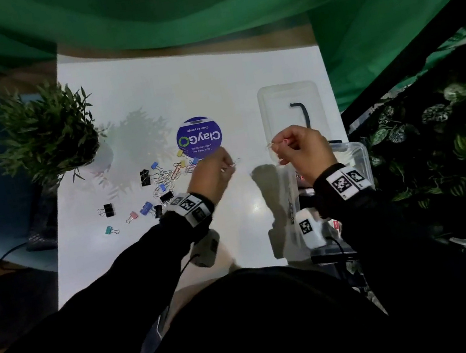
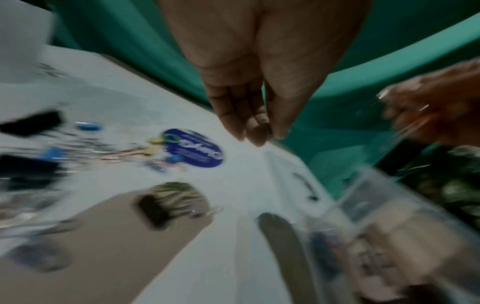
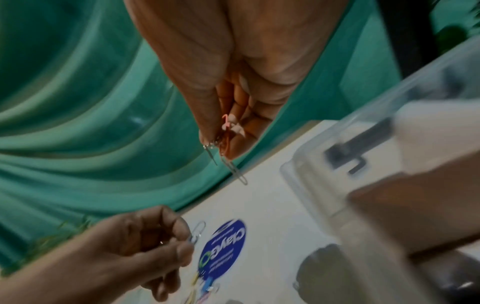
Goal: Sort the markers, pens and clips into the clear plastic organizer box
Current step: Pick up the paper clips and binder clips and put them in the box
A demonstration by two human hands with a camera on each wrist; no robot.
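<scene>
Both hands are raised above the white table (image 1: 209, 87). My left hand (image 1: 228, 167) pinches a single silver paper clip (image 3: 197, 230) between thumb and fingers. To its right, my right hand (image 1: 278, 149) pinches a small bunch of paper clips (image 3: 233, 166) that dangle from its fingertips, one of them pink. The clear organizer box (image 1: 356, 151) stands open at the table's right edge, under and behind my right wrist. A pile of binder clips and paper clips (image 1: 163, 177) lies left of my left hand. The left wrist view is blurred.
The box's clear lid (image 1: 289, 95) with a black handle lies flat behind the box. A round blue sticker (image 1: 199, 137) sits mid-table. A potted plant (image 1: 46, 131) stands at the table's left edge. Green cloth hangs behind, with foliage on the right.
</scene>
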